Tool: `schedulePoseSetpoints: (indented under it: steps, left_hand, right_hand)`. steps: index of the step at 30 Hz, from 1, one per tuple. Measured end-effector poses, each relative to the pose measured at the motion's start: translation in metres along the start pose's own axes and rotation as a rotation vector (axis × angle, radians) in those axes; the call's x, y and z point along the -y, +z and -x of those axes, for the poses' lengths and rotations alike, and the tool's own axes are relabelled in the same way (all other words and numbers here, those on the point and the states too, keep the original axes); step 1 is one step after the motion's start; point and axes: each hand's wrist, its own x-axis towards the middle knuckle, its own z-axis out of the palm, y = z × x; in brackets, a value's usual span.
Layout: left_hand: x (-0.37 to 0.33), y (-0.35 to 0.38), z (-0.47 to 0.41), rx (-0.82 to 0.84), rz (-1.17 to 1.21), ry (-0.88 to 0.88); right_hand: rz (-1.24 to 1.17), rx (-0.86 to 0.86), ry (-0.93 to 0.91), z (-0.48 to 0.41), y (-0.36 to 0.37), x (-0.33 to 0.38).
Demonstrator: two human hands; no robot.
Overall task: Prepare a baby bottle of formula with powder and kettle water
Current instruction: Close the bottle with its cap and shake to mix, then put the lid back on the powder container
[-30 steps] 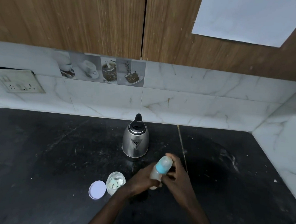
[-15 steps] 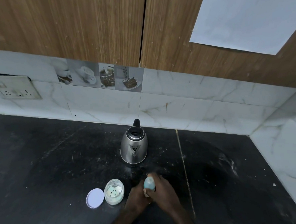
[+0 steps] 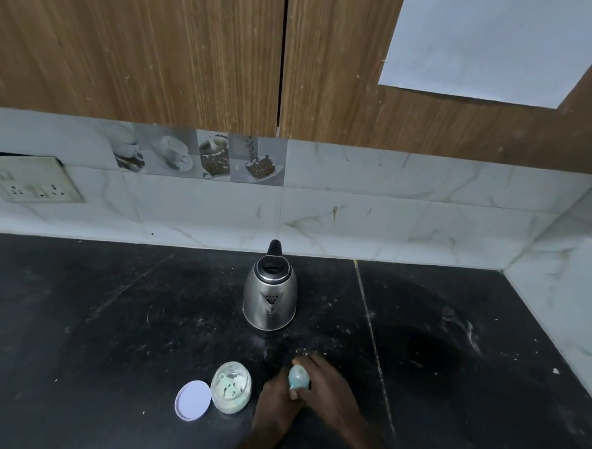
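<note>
Two grips on baby bottle point(image 3: 297, 378), near front edge of surface point(image 3: 77, 316), mid-width: L hand point(image 3: 277, 396) curled round the body, R hand point(image 3: 327, 387) round the blue top. Fingers hide most of it; contents can't be made out. Open powder jar point(image 3: 231, 387) & lid point(image 3: 193, 399) just left; kettle point(image 3: 270, 291) toward back edge. Forearms cut off.

Left hand point(image 3: 276, 400), right hand point(image 3: 329, 389), seemingly together

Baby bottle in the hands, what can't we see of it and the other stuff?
Baby bottle: head view; the left hand and right hand wrap its body, only the blue top shows, contents hidden.
Kettle: head view; closed lid hides any water.
Powder jar: head view; pale shapes inside too blurred to name.
</note>
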Motion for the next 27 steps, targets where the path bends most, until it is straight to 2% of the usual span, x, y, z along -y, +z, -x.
schedulePoseSetpoints:
  steps: [17, 20, 24, 27]
  left_hand:
    - [0.007, -0.004, 0.008, -0.069, -0.051, 0.038]
    - [0.001, -0.016, 0.012, -0.089, 0.046, -0.012]
    - [-0.028, -0.057, 0.014, -0.182, 0.179, 0.055]
    - [-0.028, -0.099, 0.012, -0.353, 0.079, 0.067]
  right_hand:
    - [0.017, -0.051, 0.026, -0.001, 0.016, 0.002]
    - [0.017, -0.040, 0.049, -0.001, 0.017, 0.004]
    - [0.026, -0.050, 0.074, 0.001, 0.018, 0.008]
    - [0.059, -0.060, 0.097, 0.003, 0.020, 0.012]
